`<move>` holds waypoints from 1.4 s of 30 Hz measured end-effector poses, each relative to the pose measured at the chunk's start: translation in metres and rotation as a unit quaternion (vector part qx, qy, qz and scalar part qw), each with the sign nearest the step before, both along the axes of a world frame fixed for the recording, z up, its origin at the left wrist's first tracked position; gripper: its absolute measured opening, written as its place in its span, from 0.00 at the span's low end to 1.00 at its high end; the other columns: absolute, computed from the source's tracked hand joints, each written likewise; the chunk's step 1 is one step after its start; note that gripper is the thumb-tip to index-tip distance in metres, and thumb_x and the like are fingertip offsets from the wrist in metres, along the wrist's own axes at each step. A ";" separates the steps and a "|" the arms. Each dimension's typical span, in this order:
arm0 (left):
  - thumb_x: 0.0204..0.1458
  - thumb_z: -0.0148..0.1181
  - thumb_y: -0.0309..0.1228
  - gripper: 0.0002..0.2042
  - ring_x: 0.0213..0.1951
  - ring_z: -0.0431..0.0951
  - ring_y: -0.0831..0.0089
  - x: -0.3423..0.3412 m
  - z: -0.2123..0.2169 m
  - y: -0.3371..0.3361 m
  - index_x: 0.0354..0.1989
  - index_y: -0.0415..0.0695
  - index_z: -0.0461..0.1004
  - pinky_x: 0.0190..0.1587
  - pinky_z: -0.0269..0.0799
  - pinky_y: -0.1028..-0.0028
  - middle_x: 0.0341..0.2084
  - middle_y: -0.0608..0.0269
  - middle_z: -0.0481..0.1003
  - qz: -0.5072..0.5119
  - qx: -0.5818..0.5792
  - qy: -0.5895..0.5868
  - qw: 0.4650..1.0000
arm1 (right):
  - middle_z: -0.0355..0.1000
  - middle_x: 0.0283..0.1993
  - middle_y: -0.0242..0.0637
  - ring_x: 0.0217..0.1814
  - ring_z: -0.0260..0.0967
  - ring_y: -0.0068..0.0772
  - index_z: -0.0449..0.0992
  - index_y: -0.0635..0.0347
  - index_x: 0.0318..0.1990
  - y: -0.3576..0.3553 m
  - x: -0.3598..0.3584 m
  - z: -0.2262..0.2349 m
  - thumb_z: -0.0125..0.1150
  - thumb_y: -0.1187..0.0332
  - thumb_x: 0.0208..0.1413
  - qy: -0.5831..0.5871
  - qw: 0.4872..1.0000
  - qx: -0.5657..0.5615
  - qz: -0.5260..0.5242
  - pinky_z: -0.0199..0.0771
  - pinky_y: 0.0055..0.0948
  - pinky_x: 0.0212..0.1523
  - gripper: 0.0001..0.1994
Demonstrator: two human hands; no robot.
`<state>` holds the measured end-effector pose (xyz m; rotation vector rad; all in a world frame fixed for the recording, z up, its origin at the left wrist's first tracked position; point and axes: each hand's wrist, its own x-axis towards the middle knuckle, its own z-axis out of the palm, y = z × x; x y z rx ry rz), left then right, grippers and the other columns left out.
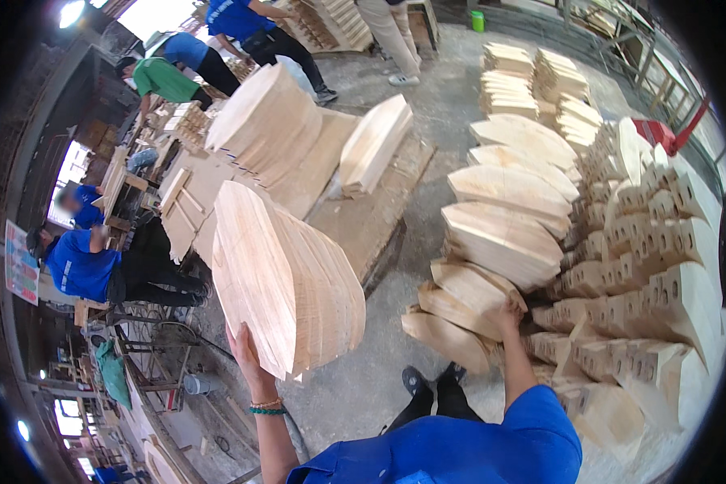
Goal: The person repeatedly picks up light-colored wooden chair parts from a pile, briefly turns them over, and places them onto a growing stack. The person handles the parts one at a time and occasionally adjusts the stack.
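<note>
Rows of pale wooden blocks with dark slots crowd the right hand's outer side. A tall stack of pale, pointed wooden boards stands at the left hand, which lies partly open against its near edge. The right hand bends over the end of a pale, flat wooden board; whether it grips is unclear. A green beaded bracelet circles the left wrist.
</note>
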<state>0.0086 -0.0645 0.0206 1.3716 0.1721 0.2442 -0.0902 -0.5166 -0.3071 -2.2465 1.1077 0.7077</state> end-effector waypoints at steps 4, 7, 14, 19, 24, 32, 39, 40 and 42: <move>0.58 0.49 0.32 0.25 0.51 0.71 0.66 -0.002 0.001 0.001 0.62 0.37 0.53 0.53 0.68 0.70 0.53 0.52 0.67 -0.001 -0.009 -0.003 1.000 | 0.35 0.73 0.50 0.76 0.30 0.49 0.32 0.56 0.70 0.018 0.034 0.003 0.76 0.52 0.27 -0.080 0.989 -0.010 0.124 0.27 0.42 0.74 0.65; 0.58 0.49 0.33 0.25 0.53 0.70 0.67 0.012 -0.003 -0.008 0.62 0.38 0.54 0.55 0.66 0.70 0.53 0.54 0.67 -0.035 -0.010 -0.018 0.999 | 0.39 0.72 0.50 0.75 0.33 0.49 0.36 0.61 0.69 -0.006 0.044 0.002 0.78 0.57 0.26 -0.050 0.990 -0.029 0.131 0.29 0.43 0.73 0.64; 0.59 0.46 0.35 0.23 0.53 0.70 0.68 0.008 -0.008 -0.001 0.61 0.38 0.56 0.55 0.65 0.69 0.53 0.56 0.67 -0.023 -0.015 -0.028 0.999 | 0.60 0.60 0.51 0.67 0.51 0.50 0.55 0.63 0.61 0.046 0.010 -0.008 0.75 0.63 0.31 -0.264 0.904 -0.242 0.234 0.40 0.48 0.71 0.46; 0.57 0.51 0.31 0.27 0.54 0.69 0.67 0.001 -0.007 0.005 0.64 0.38 0.52 0.56 0.64 0.69 0.54 0.54 0.66 -0.013 -0.039 -0.018 0.999 | 0.66 0.52 0.50 0.57 0.62 0.51 0.64 0.57 0.53 0.068 0.006 0.022 0.67 0.66 0.41 -0.202 0.953 -0.041 0.221 0.59 0.50 0.57 0.29; 0.57 0.51 0.31 0.28 0.54 0.69 0.67 0.004 -0.008 0.007 0.64 0.38 0.52 0.55 0.65 0.70 0.54 0.54 0.66 -0.024 -0.049 -0.029 0.998 | 0.68 0.48 0.55 0.49 0.66 0.55 0.67 0.55 0.51 0.051 0.030 0.052 0.62 0.67 0.45 -0.282 0.939 -0.009 0.197 0.64 0.50 0.48 0.23; 0.58 0.50 0.32 0.26 0.52 0.70 0.67 0.016 -0.011 0.006 0.63 0.37 0.53 0.54 0.67 0.69 0.54 0.54 0.66 -0.034 -0.022 -0.036 0.999 | 0.71 0.48 0.51 0.53 0.67 0.53 0.63 0.57 0.58 0.017 0.033 0.017 0.61 0.67 0.47 -0.288 0.935 -0.107 0.176 0.58 0.55 0.55 0.28; 0.58 0.49 0.32 0.26 0.51 0.71 0.67 0.010 -0.007 0.006 0.64 0.37 0.52 0.53 0.68 0.69 0.54 0.54 0.66 -0.032 -0.023 -0.026 0.999 | 0.70 0.51 0.47 0.56 0.65 0.49 0.68 0.56 0.53 0.027 0.039 0.029 0.56 0.66 0.52 -0.160 0.957 -0.144 0.196 0.56 0.54 0.59 0.19; 0.58 0.50 0.32 0.28 0.52 0.70 0.67 0.008 -0.006 0.005 0.65 0.38 0.50 0.54 0.67 0.69 0.55 0.54 0.65 -0.041 -0.026 -0.015 0.999 | 0.70 0.50 0.47 0.55 0.66 0.49 0.68 0.55 0.53 0.025 0.035 0.033 0.55 0.66 0.52 -0.167 0.962 -0.111 0.186 0.57 0.52 0.58 0.19; 0.58 0.50 0.32 0.27 0.52 0.71 0.67 0.007 -0.007 0.008 0.64 0.38 0.52 0.53 0.68 0.69 0.55 0.54 0.66 -0.021 -0.020 -0.026 0.999 | 0.71 0.49 0.46 0.54 0.66 0.48 0.69 0.55 0.53 0.034 0.035 0.046 0.54 0.66 0.53 -0.187 0.968 -0.032 0.166 0.59 0.49 0.57 0.19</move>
